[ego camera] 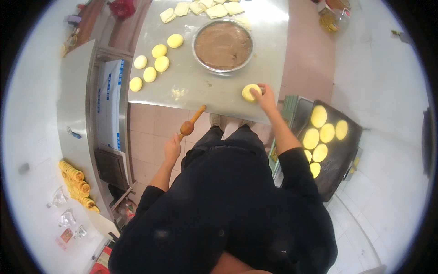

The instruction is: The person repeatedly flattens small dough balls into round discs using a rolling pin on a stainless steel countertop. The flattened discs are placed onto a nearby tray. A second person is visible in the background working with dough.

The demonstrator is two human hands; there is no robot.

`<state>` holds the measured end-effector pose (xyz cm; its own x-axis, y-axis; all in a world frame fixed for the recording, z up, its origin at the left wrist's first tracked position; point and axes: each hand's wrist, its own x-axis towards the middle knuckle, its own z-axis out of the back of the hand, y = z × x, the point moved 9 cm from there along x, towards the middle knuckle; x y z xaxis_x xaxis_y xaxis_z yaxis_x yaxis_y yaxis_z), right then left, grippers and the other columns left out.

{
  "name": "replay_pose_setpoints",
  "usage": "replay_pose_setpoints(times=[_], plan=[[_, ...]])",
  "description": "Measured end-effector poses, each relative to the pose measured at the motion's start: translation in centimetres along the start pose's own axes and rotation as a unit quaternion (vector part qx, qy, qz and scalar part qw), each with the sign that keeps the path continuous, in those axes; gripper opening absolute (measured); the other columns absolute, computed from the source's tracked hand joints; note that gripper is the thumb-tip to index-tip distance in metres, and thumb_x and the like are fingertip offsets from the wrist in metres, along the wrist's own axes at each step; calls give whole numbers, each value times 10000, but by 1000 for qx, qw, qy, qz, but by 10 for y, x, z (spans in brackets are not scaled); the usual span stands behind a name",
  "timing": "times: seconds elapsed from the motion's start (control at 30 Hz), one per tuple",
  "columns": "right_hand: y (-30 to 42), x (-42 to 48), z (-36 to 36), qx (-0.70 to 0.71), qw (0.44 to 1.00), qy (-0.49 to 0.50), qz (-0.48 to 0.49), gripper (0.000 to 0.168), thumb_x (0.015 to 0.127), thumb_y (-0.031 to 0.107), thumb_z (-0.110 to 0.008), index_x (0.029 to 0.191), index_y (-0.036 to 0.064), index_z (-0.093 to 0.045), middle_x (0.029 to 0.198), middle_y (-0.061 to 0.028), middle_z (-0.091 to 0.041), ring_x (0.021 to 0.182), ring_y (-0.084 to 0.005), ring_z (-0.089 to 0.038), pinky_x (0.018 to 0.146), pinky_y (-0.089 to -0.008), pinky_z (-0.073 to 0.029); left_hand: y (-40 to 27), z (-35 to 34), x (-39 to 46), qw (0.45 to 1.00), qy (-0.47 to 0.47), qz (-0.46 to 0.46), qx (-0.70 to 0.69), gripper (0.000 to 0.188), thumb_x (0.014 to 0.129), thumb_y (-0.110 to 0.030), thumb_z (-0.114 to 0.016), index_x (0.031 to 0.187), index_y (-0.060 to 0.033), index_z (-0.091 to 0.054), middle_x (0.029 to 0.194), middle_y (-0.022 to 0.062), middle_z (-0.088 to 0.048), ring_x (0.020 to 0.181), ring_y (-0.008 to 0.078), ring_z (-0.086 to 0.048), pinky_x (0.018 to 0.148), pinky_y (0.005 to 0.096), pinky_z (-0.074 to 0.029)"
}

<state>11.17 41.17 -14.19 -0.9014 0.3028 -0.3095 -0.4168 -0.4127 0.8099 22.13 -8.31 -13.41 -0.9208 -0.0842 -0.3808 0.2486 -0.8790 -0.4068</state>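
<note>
My left hand is shut around one handle of a wooden rolling pin, held off the near edge of the metal table. With thumb and fingers, my right hand grips a round yellow dough piece at the table's near right. A round metal pan of brown filling stands farther back. Several dough rounds lie at the left of the table, and folded pale dough pieces lie at its far edge. Loose flour or crumbs mark the near left.
To my right, a dark baking tray holds several flat yellow dough rounds. On the left, a metal counter bears a blue-handled tool and stacked golden baked pieces. An oil jug stands at the far right.
</note>
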Motion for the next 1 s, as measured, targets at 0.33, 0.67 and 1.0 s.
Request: replay_pose_setpoints(times=[0.33, 0.67, 1.0], plan=[[66, -27, -51, -394, 870, -172, 240, 540, 932, 352, -639, 1302, -37, -583, 1394, -238, -559, 1325, -381, -503, 1106, -503, -379, 15, 19, 74, 998, 19, -56, 6, 521, 1073, -381, -339, 889, -13, -659, 825, 282, -664, 781, 513, -620, 693, 604, -457], [66, -21, -97, -403, 887, -82, 208, 757, 912, 468, -630, 1437, -54, -472, 1577, -212, -375, 1487, -362, -309, 1195, -589, -214, -16, 14, 88, 978, 75, -154, 123, 407, 1067, -324, -376, 908, -46, -627, 804, 233, -668, 740, 460, -634, 655, 588, -481], [24, -48, 30, -94, 974, -196, 63, 365, 1015, 252, -526, 1286, 11, -567, 1222, -240, -607, 1157, -409, -582, 974, -459, -474, -279, -55, 132, 898, 217, -355, 144, 387, 1055, -377, -428, 993, -58, -637, 923, 199, -678, 819, 400, -666, 733, 521, -534]])
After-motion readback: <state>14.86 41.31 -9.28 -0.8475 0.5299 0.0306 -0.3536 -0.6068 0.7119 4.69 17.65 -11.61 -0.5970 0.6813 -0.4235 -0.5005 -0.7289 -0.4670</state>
